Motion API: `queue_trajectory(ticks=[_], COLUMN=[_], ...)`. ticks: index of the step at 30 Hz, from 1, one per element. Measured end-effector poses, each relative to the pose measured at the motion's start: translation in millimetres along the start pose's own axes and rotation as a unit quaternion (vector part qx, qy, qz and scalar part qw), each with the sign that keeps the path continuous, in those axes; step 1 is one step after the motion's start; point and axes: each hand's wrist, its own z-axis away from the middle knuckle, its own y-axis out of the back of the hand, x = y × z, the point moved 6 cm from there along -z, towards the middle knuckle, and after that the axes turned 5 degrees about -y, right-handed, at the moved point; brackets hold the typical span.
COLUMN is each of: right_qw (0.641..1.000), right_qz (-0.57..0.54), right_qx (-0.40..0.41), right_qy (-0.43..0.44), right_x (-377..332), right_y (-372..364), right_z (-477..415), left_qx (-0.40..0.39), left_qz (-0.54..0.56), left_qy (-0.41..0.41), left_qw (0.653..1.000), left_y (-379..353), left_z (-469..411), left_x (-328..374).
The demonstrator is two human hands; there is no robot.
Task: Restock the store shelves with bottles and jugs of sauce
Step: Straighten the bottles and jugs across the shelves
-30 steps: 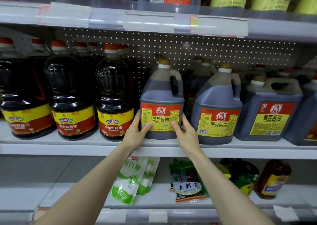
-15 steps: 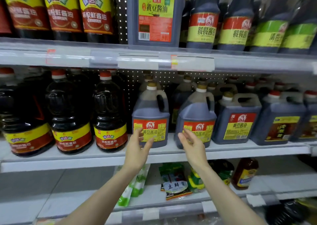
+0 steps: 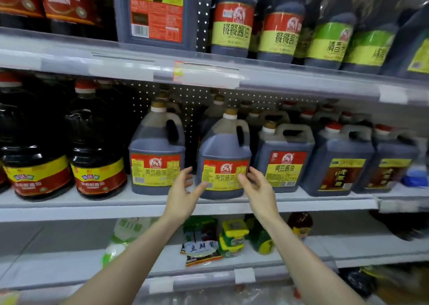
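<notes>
Your left grip (image 3: 183,189) and right grip (image 3: 258,189) hang open and empty either side of the jug (image 3: 224,146) at the shelf (image 3: 69,208) front, so a clumsy one-sided push could tip it off.

jug (image 3: 157,156) stands left of second jug (image 3: 224,158) on shelf (image 3: 69,202); packets (image 3: 200,246) below

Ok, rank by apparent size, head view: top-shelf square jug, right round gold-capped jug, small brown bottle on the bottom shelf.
1. Top-shelf square jug, though cropped.
2. Right round gold-capped jug.
3. Small brown bottle.
</notes>
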Motion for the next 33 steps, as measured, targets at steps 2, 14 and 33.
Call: queue_trajectory(ticks=[2,14,33], right_qw=[1.000,0.994,0.992], right_qz=[0.009,0.012,0.013], right_qx=[-0.019,-0.102,-0.081], right_qy=[-0.007,0.048,0.092], right_x=[8,42,56], right_y=[6,-6,-17], right_z=[-11,-61,-83], left_qx=[0.001,-0.017,-0.036], left_qz=[0.002,0.040,-0.003], left_qy=[0.008,-0.032,-0.102], left_qw=[1.000,0.999,0.994], left_y=[-16,-47,-48], left_z=[-1,-28,-60], left_x=[-3,-34,-57])
